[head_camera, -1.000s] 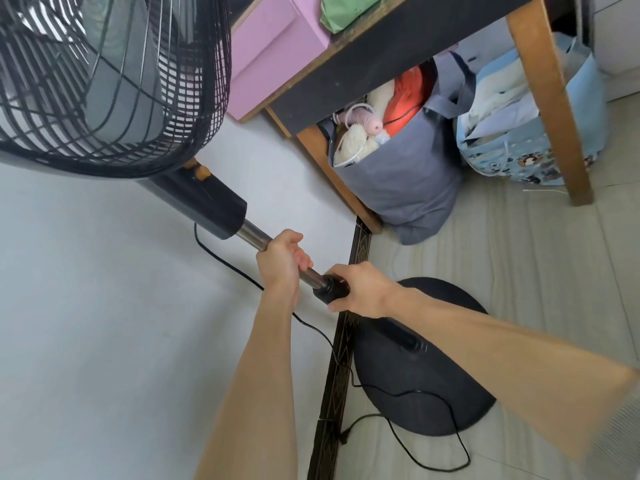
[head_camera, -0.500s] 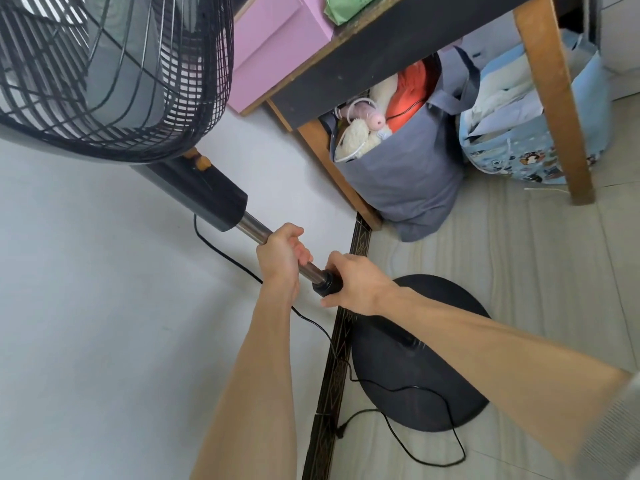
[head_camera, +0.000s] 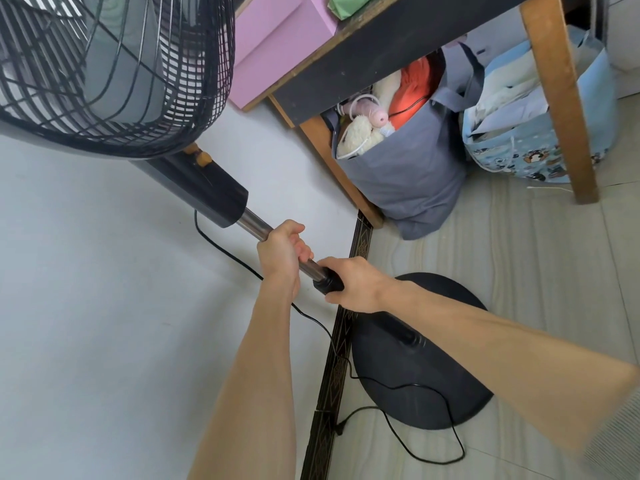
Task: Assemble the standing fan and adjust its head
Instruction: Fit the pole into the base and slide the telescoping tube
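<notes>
The standing fan's black wire cage [head_camera: 104, 74] fills the upper left, with a dark neck housing [head_camera: 204, 192] below it. A shiny metal pole [head_camera: 254, 223] runs from the housing down to a black collar [head_camera: 327, 281]. My left hand [head_camera: 282, 254] is wrapped around the pole just above the collar. My right hand [head_camera: 349, 284] grips the collar itself. Below lies the round black base [head_camera: 415, 386] on the floor; the lower tube is mostly hidden by my right forearm.
A black power cord [head_camera: 433, 441] trails from the housing across the base and floor. A white wall is at left, with a dark patterned baseboard [head_camera: 332, 382]. A wooden table leg [head_camera: 557, 98], a grey bag [head_camera: 405, 178] and a blue bag [head_camera: 533, 147] stand behind.
Both hands keep their grips. The view has shifted slightly, and my right hand has turned a little around the collar.
</notes>
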